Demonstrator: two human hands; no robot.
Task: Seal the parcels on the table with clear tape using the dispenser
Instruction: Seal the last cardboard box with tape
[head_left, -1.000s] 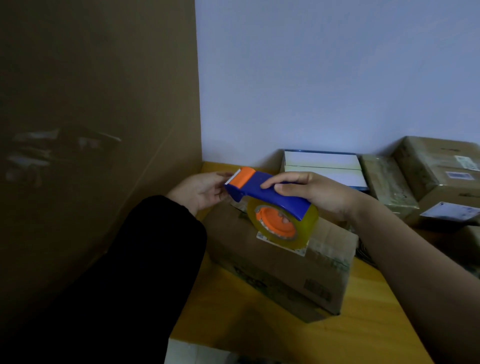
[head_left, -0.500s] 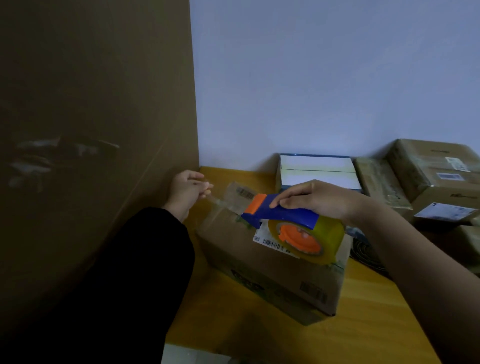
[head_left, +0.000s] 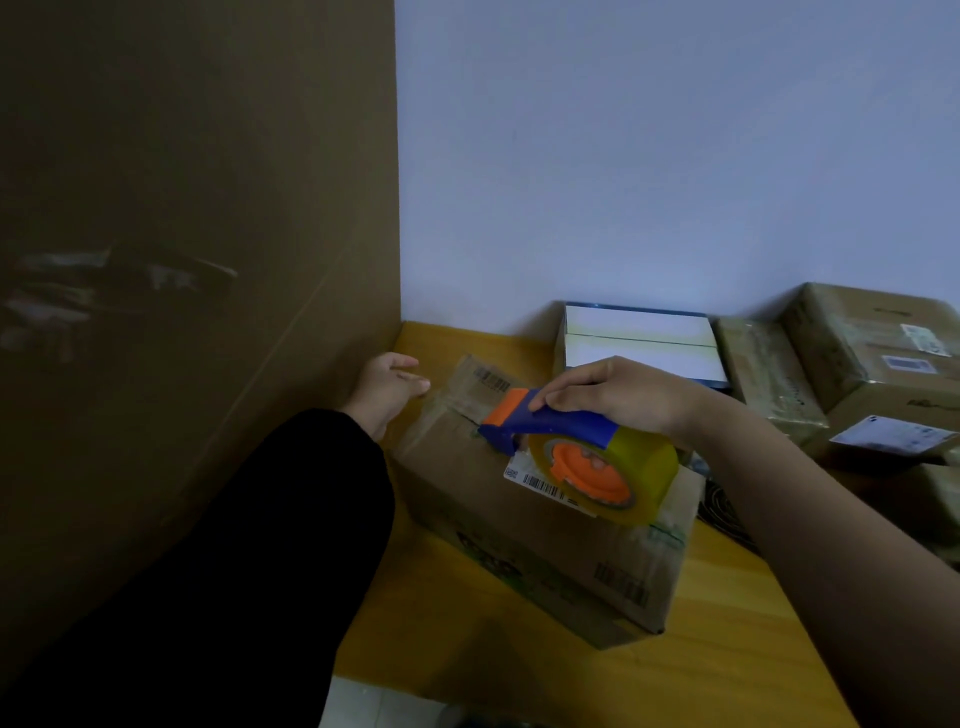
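The right hand (head_left: 618, 395) curled over the blue plastic handle of the blue-and-orange tape dispenser (head_left: 550, 431), fingers wrapped round the top and the fingertips reaching almost to its orange nose. The dispenser sat on top of the brown cardboard parcel (head_left: 493, 525), directly under that hand. Its long axis ran from the yellowish roll of clear tape (head_left: 644, 473) below the wrist up to the cutting end, which pointed up-left toward the left hand (head_left: 387, 389) and met the parcel's top near the flap seam. The roll stood on edge over a white barcode label (head_left: 535, 484) stuck on the parcel (part of the label was hidden beneath it).

The left hand, coming out of a black sleeve (head_left: 260, 545), lay at the parcel's far-left end, well apart from the dispenser's nose. Its fingers were fairly straight and relaxed, tips touching the cardboard edge; whether tape lay under them could not be told. The parcel's long axis ran from that hand toward the near right, resting on the yellow wooden table (head_left: 519, 680).

Just beyond the right hand lay a flat white-topped box with a blue edge (head_left: 644, 343), and to the right of its forearm sat a stack of taped brown cartons (head_left: 862, 358). Left of the left hand rose a tall cardboard panel (head_left: 197, 260).
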